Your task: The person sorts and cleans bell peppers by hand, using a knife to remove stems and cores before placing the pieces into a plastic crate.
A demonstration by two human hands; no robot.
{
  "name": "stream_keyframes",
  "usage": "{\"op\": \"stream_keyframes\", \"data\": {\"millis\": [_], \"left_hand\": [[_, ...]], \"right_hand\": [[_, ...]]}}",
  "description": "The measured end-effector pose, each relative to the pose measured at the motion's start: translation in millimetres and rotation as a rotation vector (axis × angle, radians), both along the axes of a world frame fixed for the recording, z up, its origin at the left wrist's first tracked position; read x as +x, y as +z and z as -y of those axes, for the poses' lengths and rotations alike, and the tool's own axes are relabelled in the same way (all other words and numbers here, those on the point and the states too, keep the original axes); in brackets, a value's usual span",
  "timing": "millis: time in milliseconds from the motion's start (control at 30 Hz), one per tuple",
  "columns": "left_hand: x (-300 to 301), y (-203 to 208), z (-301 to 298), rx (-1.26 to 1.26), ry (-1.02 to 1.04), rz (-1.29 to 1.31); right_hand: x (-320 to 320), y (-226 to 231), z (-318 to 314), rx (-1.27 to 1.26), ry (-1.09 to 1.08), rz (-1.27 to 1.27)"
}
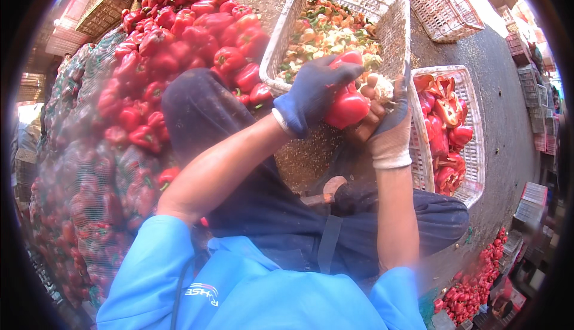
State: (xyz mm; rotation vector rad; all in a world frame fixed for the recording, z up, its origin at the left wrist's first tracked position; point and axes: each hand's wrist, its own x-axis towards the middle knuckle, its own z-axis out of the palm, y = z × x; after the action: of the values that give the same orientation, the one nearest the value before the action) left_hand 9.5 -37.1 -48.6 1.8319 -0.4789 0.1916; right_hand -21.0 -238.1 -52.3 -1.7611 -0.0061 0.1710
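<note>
My left hand [311,94], in a dark blue glove with a white cuff, is closed round a red bell pepper [348,107]. Close beside it, my right hand [390,133] has a glove that leaves some fingertips bare. Its fingers are curled about a pale, seedy pepper core [383,88]. Whether the right fingers also touch the pepper is hard to tell. Both hands are above the near end of a white plastic crate [275,49], which holds cores, seeds and green stem bits [335,31].
To the right, a second white crate [475,144] holds opened red peppers [439,138]. A heap of whole red peppers [203,37] lies at left, beside stuffed mesh sacks [89,192]. Another crate [439,7] stands at the far right. My bent legs [209,115] are below the hands.
</note>
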Motion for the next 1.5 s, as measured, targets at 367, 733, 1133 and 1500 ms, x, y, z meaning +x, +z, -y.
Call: {"op": "stream_keyframes", "data": {"millis": [367, 733, 1133, 1500], "left_hand": [[0.5, 3.6, 3.9, -0.996, -0.071, -0.847], [-3.5, 25.7, 20.0, -0.869, 0.003, -0.897], [-6.5, 27.7, 11.6, -0.541, -0.132, -0.975], [1.4, 39.9, -8.2, -0.668, -0.062, -0.825]], "right_hand": [[50.7, -12.6, 19.5, -0.612, -0.243, 0.448], [-0.3, 48.2, -23.2, -0.044, 0.12, 0.128], [10.0, 136.3, 98.2, 0.696, -0.554, -0.065], [59.1, -44.0, 290.9, 0.19, -0.647, -0.206]]}}
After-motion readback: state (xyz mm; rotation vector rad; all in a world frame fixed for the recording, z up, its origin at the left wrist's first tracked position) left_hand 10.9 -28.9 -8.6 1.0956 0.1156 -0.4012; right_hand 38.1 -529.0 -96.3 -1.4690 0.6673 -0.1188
